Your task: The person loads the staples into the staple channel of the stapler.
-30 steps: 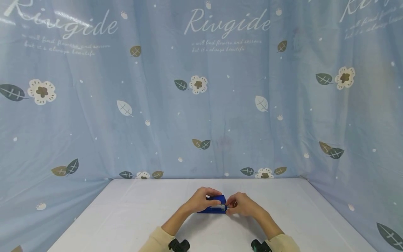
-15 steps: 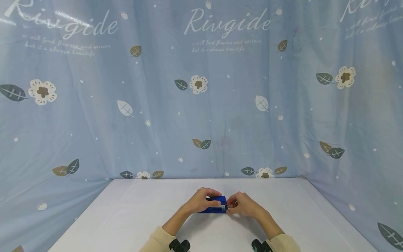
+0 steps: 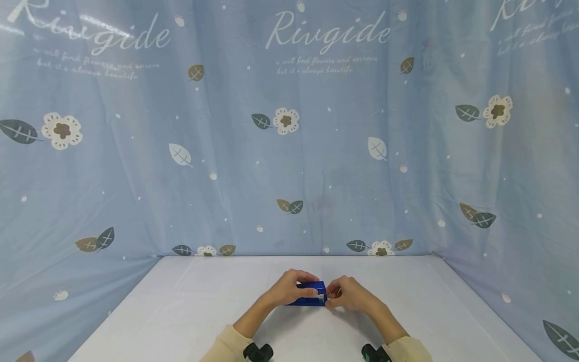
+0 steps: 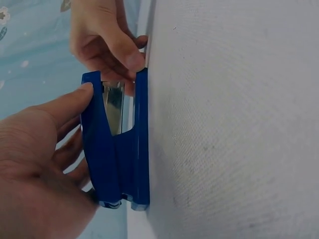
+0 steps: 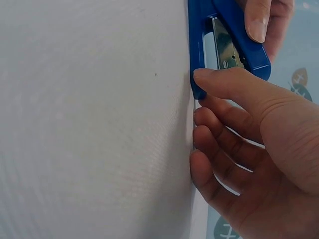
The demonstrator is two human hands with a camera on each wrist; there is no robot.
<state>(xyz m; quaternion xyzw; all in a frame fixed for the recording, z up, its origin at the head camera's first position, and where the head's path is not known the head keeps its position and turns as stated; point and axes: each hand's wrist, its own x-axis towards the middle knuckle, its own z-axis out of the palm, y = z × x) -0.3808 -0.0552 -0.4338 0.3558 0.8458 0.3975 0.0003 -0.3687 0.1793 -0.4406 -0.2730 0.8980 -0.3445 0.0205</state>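
A blue stapler [image 3: 309, 301] stands on the white table, its front end to the right. My left hand [image 3: 286, 288] grips its upper arm from above, the thumb on the near side and fingers on the far side. The left wrist view shows a shiny metal staple magazine [image 4: 114, 109] between the raised arm and the base. At the front end, my right hand [image 3: 352, 294] pinches the tip of the base. Its thumb [image 5: 219, 79] lies on the base tip, the index finger is partly hidden behind it, and the other fingers curl loosely below.
The white table [image 3: 203, 301] reaches back to a blue curtain [image 3: 316, 151] printed with leaves and flowers. This curtain also hangs along both sides. Black wrist cameras [image 3: 259, 352] sit at the cuffs.
Almost nothing differs. The stapler has shifted very slightly to the right between the hands, while both hands keep their places on it.
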